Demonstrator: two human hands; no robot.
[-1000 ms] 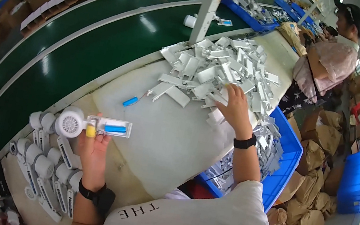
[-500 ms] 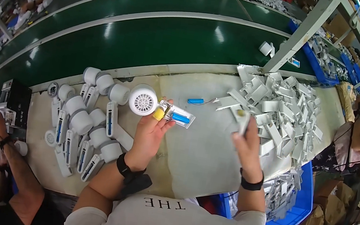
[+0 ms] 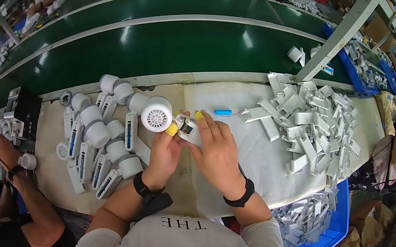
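A white handheld fan [image 3: 157, 115] with a round grille is in my left hand [image 3: 164, 155], which grips its neck from below; a yellow cover shows on a fingertip. My right hand [image 3: 220, 155] lies closed over the fan's handle with a white plastic handle cover [image 3: 194, 136], its yellow-covered fingertip near the neck. Most of the cover and the handle's inside are hidden by this hand. Beyond it on the table lies a loose blue cylindrical battery [image 3: 223, 112] with a thin wire.
Several white fans with unclosed handles [image 3: 95, 133] lie at left. A pile of white plastic covers [image 3: 309, 122] spreads at right, above a blue bin [image 3: 333, 227] of similar parts. A green conveyor [image 3: 170, 39] runs behind, with a metal post [image 3: 337, 39]. A co-worker's arm [image 3: 37, 195] is at left.
My right hand has moved left from the pile with a cover and come onto the fan's handle, hiding the battery in it. My left hand still holds the fan.
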